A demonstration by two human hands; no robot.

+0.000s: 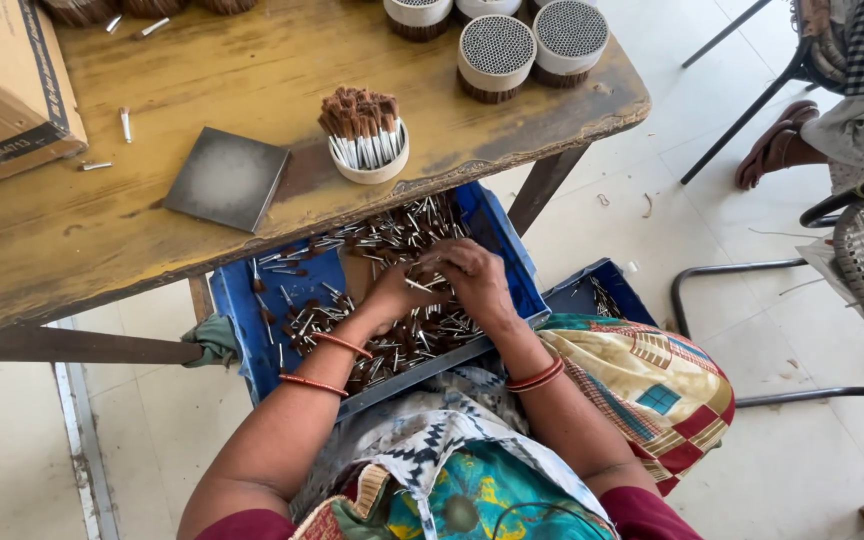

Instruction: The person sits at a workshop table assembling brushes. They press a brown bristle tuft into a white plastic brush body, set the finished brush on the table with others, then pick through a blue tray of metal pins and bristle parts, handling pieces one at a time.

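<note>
A blue plastic crate (240, 310) rests on my lap under the table edge, filled with several small brush heads (392, 225) with silver ferrules and brown bristles. My left hand (390, 296) and my right hand (474, 280) sit together in the middle of the crate, fingers curled among the pieces; a few pieces lie between the fingers. Red bangles are on both wrists. On the wooden table (72, 235) just above the crate stands a small white cup (374, 148) packed with upright brush heads.
A grey square plate (226, 178) lies on the table left of the cup. A cardboard box (4, 90) sits at far left. Round perforated holders (495, 50) stand at the table's far edge. A second blue crate (602, 292) is at my right; chairs and another person's foot (774, 145) are at right.
</note>
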